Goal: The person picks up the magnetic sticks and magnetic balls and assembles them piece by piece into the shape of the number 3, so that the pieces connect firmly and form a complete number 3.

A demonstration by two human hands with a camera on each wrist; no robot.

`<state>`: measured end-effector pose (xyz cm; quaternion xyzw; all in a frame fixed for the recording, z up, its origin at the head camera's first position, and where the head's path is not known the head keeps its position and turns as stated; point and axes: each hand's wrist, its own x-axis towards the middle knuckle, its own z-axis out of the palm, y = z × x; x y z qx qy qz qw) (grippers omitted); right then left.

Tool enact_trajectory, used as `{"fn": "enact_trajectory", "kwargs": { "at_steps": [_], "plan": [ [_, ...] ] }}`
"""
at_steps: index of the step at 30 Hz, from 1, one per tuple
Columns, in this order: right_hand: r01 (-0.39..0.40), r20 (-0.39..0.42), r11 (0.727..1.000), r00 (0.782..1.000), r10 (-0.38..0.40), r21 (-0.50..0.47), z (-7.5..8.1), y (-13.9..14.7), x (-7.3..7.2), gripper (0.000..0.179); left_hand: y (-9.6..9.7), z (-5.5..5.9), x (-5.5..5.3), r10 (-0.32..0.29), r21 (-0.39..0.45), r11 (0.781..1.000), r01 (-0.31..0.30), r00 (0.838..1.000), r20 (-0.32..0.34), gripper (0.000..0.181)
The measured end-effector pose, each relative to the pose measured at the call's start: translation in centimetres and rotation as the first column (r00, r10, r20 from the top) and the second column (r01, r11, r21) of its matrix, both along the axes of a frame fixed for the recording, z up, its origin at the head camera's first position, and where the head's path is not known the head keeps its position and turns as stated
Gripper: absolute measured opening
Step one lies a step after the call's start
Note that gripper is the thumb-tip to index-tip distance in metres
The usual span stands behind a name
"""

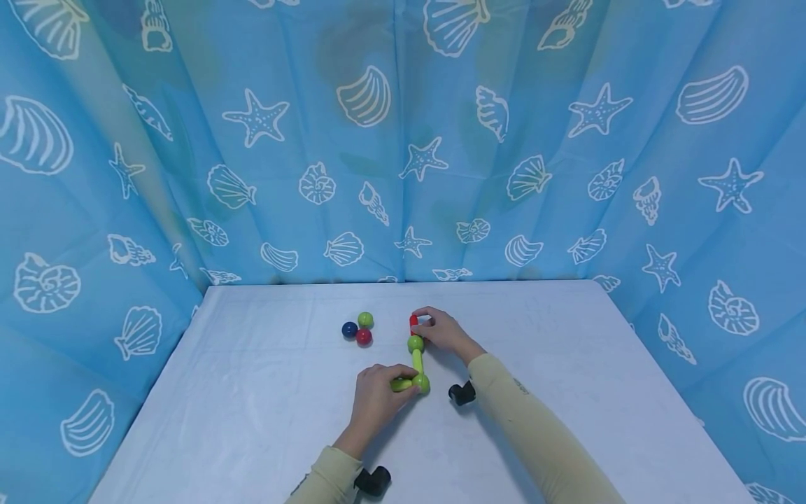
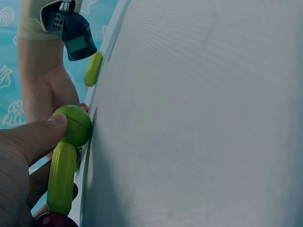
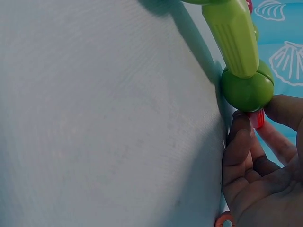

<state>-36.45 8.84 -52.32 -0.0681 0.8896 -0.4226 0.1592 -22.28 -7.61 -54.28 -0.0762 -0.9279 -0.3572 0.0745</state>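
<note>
A joined toy piece of balls and rods lies between the hands. Its near green ball (image 1: 423,384) connects to a yellow-green rod (image 1: 418,360), a far green ball (image 1: 415,344) and a red rod (image 1: 413,323). Another yellow-green rod (image 1: 401,385) points left from the near ball. My left hand (image 1: 376,393) pinches the near ball, the thumb (image 2: 54,122) lying on it in the left wrist view. With my right hand (image 1: 443,330) I grip the red rod by the far ball; in the right wrist view the fingers partly hide that rod (image 3: 257,118).
Left of the piece, a loose green ball (image 1: 365,320), blue ball (image 1: 349,330) and red ball (image 1: 364,337) sit close together on the white table (image 1: 252,406). Black wrist cameras (image 1: 462,393) jut from both sleeves. A blue shell-print curtain (image 1: 403,210) encloses the back and sides.
</note>
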Motion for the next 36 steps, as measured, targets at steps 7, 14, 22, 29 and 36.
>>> {"fn": "enact_trajectory", "kwargs": {
  "at_steps": [7,14,22,29,36],
  "plan": [
    [-0.001,-0.026,1.000,1.000,0.001,0.013,-0.26,-0.02,0.07,0.043,0.02,-0.06,-0.04,-0.002,0.007,1.000,0.002,1.000,-0.003,0.024],
    [0.008,-0.038,1.000,0.999,-0.007,0.027,-0.32,-0.12,0.29,0.044,0.05,-0.09,0.03,0.000,0.011,1.000,0.000,1.000,-0.010,0.024],
    [0.011,-0.053,0.999,0.999,-0.008,0.044,-0.43,-0.14,0.29,0.044,0.09,-0.06,0.02,0.000,0.014,1.000,0.000,1.000,-0.013,0.024],
    [0.009,-0.096,0.999,0.995,-0.005,0.036,-0.10,-0.13,0.62,0.042,0.01,-0.17,-0.11,0.000,0.013,1.000,0.000,1.000,-0.014,0.024],
    [0.012,-0.187,0.998,0.982,-0.001,0.057,0.12,0.06,0.45,0.036,0.04,-0.24,-0.21,0.001,0.010,1.000,-0.001,1.000,-0.009,0.024]
  ]
}}
